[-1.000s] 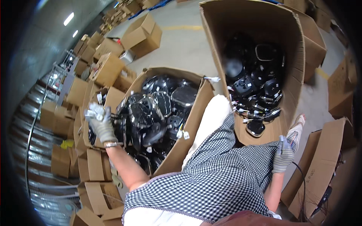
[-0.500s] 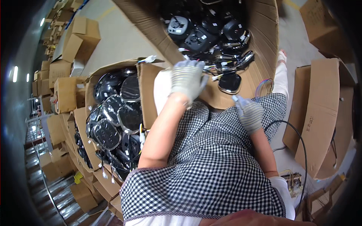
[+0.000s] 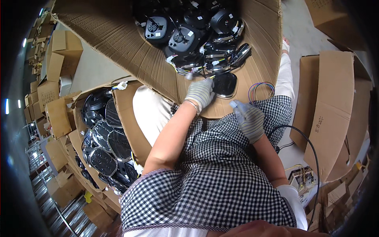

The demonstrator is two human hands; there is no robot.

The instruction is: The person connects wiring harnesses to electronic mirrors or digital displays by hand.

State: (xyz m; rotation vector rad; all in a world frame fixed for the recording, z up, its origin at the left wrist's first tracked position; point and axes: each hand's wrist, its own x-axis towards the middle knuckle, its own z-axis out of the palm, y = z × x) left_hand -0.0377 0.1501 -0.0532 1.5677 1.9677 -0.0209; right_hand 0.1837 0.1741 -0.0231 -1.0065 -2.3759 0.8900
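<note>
My left hand (image 3: 199,94), in a striped grey-white glove, has its fingers drawn together at the near end of a large open carton (image 3: 252,85). A blurred wire lead with a pale connector (image 3: 190,75) sticks out past its fingertips, seemingly gripped. Right beside them, on the cardboard, lies a glossy black rounded-square unit (image 3: 225,85) with a shiny rim. My right hand (image 3: 250,121), gloved alike with bluish fingertips, is raised over my checked apron (image 3: 213,173). Its fingers are curled together; whatever they may hold is hidden. Several similar black units (image 3: 181,38) with wires fill the carton's far part.
To the left, another carton (image 3: 136,118) holds stacked black units (image 3: 103,158) and dangling connectors. Coloured wires (image 3: 261,91) loop by my right knee. A black cable (image 3: 312,146) curves down past an open carton (image 3: 331,110) on the right. More boxes (image 3: 63,59) stand far left.
My left hand has come back toward me and closer to the rounded-square unit, its fingers closing. My right hand is still raised, slightly further left. The whole view has shifted.
</note>
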